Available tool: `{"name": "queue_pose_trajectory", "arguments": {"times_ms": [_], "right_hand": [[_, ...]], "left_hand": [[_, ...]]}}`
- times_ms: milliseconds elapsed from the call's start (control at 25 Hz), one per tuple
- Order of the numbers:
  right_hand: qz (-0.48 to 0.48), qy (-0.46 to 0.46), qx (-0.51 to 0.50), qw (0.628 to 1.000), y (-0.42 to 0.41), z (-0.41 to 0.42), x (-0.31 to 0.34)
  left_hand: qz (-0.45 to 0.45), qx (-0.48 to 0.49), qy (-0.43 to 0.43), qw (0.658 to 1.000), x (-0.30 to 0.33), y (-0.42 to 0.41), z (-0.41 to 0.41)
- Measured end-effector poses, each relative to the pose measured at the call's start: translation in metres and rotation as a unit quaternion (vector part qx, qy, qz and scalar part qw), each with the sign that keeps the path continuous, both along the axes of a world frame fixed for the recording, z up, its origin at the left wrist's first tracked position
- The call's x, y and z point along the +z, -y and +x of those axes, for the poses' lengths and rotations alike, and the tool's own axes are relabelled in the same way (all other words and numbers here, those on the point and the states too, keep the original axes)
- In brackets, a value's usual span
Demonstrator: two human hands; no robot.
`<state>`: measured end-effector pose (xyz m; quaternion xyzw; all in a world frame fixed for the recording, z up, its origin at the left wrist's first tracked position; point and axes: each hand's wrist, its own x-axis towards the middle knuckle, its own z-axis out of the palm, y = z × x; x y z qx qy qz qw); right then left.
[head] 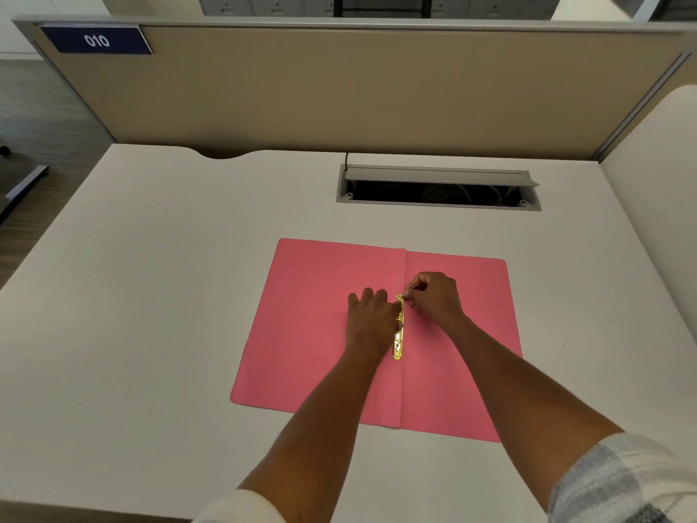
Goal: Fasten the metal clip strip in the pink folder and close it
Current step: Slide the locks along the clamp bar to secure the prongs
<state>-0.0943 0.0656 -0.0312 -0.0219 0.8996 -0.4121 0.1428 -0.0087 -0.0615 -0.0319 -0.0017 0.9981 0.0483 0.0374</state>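
Left grip (371, 318) flat beside metal clip strip (399, 330) | right grip (433, 296) pinches strip's far end | pink folder (313, 326) open

You have one folder (332, 334) lying open on one desk (151, 277), showing two leaves. Along its fold sits one clip strip (398, 339). Two hands are on it: one left hand (371, 320), one right hand (433, 298). You can count three left fingers lying flat; the rest are hidden. Two sleeves show at the bottom edge. Farther back there is one cable hatch (439, 188) with one flap, one partition (339, 92), and one number plate (97, 40).
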Motion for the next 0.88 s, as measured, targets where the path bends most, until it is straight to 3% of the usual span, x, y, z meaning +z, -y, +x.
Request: {"name": "queue_pose_trajectory", "arguments": {"times_ms": [320,880], "right_hand": [[0.003,0.009,-0.032,0.999,0.005,-0.005,0.001],[0.042,0.029,0.021,0.998,0.017,-0.013,0.006]], "left_hand": [[0.029,-0.013,0.05,0.998,-0.014,0.005,0.002],[0.047,-0.017,0.077,0.996,-0.016,0.006,0.0]]}}
